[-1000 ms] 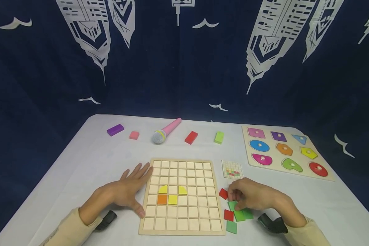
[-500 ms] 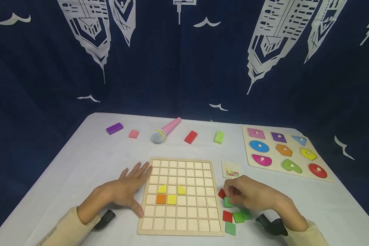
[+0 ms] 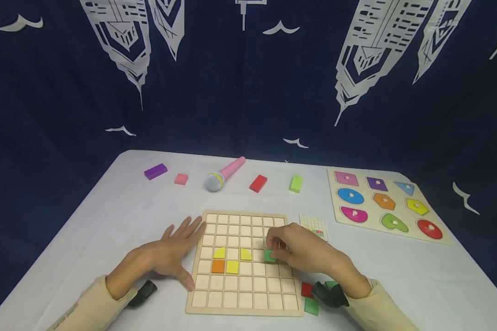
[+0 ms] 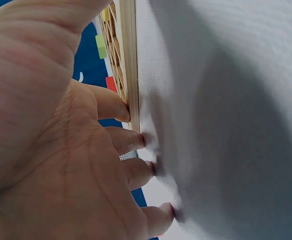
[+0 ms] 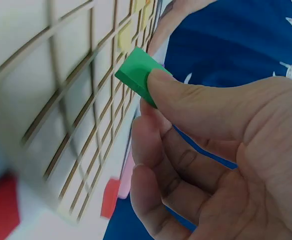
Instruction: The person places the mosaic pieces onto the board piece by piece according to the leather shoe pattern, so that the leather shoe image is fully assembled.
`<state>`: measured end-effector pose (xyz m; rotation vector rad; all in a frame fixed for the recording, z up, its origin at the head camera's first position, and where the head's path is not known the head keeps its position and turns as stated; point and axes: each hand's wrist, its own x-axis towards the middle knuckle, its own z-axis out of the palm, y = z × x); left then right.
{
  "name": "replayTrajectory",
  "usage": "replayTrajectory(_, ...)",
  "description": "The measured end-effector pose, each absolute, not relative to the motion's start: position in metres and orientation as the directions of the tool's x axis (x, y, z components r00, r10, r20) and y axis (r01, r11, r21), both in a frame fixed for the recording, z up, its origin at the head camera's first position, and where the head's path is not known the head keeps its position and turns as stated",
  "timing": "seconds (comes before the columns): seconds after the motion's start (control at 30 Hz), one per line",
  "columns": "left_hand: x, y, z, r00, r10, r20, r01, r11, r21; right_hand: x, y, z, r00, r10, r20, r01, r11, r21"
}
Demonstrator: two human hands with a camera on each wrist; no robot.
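A wooden grid board [image 3: 239, 301] lies flat on the white table, with two yellow quarter-round tiles [image 3: 245, 254], an orange square tile [image 3: 217, 266] and a yellow square tile [image 3: 232, 266] in its cells. My right hand [image 3: 304, 248] pinches a green square tile [image 3: 269, 256] over the right part of the board; the right wrist view shows this green tile [image 5: 138, 72] between thumb and fingers, tilted. With fingers spread, my left hand [image 3: 167, 257] rests at the board's left edge. In the left wrist view its fingertips touch the cloth and the board's side [image 4: 131, 65].
Beside the board's right edge lie a red tile [image 3: 307, 290] and green tiles [image 3: 311, 306], partly hidden by the right wrist strap. A small pattern card [image 3: 313, 227] and a shape puzzle [image 3: 370, 220] sit further right. Along the back are a pink microphone [image 3: 225, 174] and several blocks [image 3: 258, 183].
My right hand has picked up the green tile from the pile at the right and carried it leftward over the board. The left hand stays in place.
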<state>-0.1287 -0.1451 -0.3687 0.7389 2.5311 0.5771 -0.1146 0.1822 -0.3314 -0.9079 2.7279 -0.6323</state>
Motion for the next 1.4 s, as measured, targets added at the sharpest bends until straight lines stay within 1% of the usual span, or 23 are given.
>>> replayTrajectory(0.17,-0.129,-0.145,-0.369,-0.763,0.576,-0.293,0.396,0.776,0.491,-0.118,0.155,-0.332,-0.770,-0.637,-0.039,-0.552,0.695,-0.461)
replayTrajectory(0.37,-0.129,-0.146,-0.369,-0.761,0.581,-0.289,0.401,0.771,0.495,-0.115,0.122,-0.333,-0.719,-0.694,-0.048,-0.574,0.631,-0.523)
replayTrajectory(0.47,-0.129,-0.146,-0.369,-0.756,0.589,-0.286,0.409,0.766,0.496,-0.110,0.110,-0.338,-0.707,-0.706,-0.050,-0.575,0.614,-0.541)
replayTrajectory(0.67,-0.129,-0.144,-0.369,-0.748,0.603,-0.277,0.425,0.756,0.498,-0.103,0.098,-0.348,-0.721,-0.690,-0.060,-0.566,0.637,-0.523)
replayTrajectory(1.0,-0.130,-0.148,-0.370,-0.750,0.596,-0.287,0.412,0.760,0.503,-0.097,0.084,-0.354,-0.750,-0.661,-0.027,-0.577,0.673,-0.463)
replayTrajectory(1.4,-0.130,-0.147,-0.370,-0.746,0.608,-0.274,0.420,0.748,0.514,-0.093,0.081,-0.359,-0.732,-0.682,-0.013,-0.619,0.672,-0.405)
